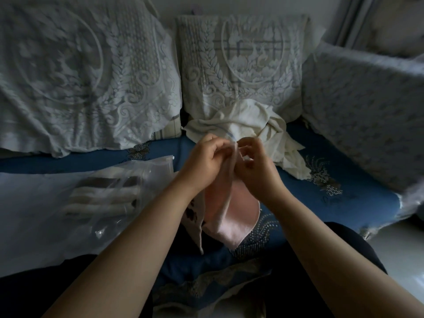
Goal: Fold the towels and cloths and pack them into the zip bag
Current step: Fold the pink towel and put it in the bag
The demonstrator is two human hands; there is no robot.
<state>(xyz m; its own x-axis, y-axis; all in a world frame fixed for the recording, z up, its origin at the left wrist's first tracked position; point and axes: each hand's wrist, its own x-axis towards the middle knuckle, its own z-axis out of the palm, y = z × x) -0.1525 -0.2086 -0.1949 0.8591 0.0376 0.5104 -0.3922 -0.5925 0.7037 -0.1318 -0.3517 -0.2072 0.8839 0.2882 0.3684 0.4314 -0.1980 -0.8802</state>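
1. Lace-draped cushions (87, 72) back a blue embroidered sofa seat (339, 180), where a person sits folding laundry in dim light.
2. Held up over the seat, a pink cloth (231, 212) hangs from both hands, its top edges brought together and its lower part drooping in loose folds toward the lap.
3. Both hands meet at the cloth's upper edge: the left hand (204, 161) pinches it with curled fingers, and the right hand (252, 166) pinches the same edge just beside it.
4. Soft and light by the look of its limp hang, the cloth should fold easily but will not keep a crease unaided; the corners and hemmed edges seem the best places to hold.
5. Left of the hands lies a clear zip bag (128, 180), with pale and dark folded pieces already showing through it.
6. Behind the hands, a crumpled cream towel (250, 125) waits unfolded against the middle cushion.
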